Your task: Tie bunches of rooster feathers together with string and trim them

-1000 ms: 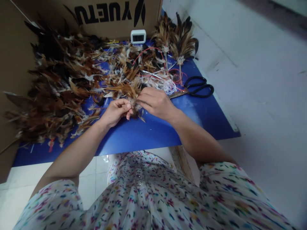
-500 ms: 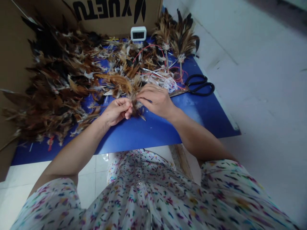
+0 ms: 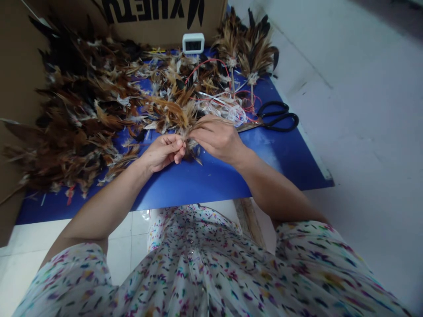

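Observation:
My left hand [image 3: 167, 152] is closed, thumb and fingers pinching the base of a small bunch of brown feathers [image 3: 187, 115]. Against it from the right, my right hand [image 3: 216, 137] has its fingers pinched together at the same bunch, and light tan feathers show over the back of its fingers. The exact spot where the fingertips meet is partly hidden. Behind my hands, loose brown and white feathers [image 3: 165, 94] lie on the blue table [image 3: 198, 185]. White plastic ribbon [image 3: 228, 108] lies tangled just beyond my right hand.
Black-handled scissors [image 3: 280, 121] lie at right. Two feather bundles on sticks [image 3: 254, 57] rest at the back right, near a red cord [image 3: 211, 61]. A small white digital clock [image 3: 193, 43] stands before a cardboard box [image 3: 155, 33]. A large feather pile [image 3: 76, 119] covers the left.
Light tan feathers now show across my right hand's fingers, where none showed before. Both hands stay close together at the bunch. The whole view has shifted slightly.

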A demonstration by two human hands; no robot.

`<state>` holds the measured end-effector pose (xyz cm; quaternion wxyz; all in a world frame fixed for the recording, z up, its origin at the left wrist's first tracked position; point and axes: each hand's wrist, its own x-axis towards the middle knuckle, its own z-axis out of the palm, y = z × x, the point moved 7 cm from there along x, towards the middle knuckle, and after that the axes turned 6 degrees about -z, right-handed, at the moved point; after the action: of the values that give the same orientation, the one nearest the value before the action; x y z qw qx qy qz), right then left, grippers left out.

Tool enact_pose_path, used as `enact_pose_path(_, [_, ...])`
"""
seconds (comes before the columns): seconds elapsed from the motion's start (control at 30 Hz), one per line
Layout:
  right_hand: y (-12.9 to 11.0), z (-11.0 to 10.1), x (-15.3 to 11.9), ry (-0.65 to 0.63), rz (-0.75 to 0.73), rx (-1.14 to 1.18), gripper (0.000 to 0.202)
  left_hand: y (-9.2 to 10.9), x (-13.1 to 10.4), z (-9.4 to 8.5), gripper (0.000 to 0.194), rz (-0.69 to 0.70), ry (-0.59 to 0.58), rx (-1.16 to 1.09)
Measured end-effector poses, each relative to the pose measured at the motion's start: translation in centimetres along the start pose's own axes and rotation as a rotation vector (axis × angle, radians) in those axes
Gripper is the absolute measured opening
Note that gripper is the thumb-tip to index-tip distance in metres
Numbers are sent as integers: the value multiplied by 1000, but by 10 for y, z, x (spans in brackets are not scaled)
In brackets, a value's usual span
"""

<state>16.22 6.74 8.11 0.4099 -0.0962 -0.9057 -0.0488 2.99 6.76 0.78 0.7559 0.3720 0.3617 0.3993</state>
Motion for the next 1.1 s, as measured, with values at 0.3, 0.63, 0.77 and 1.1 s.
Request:
enact_pose_path(0.3, [-4, 0, 1, -2, -36, -63, 31, -1, 1, 0, 38, -19, -13, 33])
enact_pose_path(0.63, [-3, 7, -2, 3, -67, -37, 32, -1, 1, 0, 38, -19, -10, 62])
enact_pose_path(0.77, [-6, 8, -1, 6, -81, -71, 33, -1, 0, 1, 39, -18, 12, 70])
enact_pose_path(1.1, [34, 12, -11, -185, 298, 73, 21, 6, 1, -10, 40, 68, 117, 70])
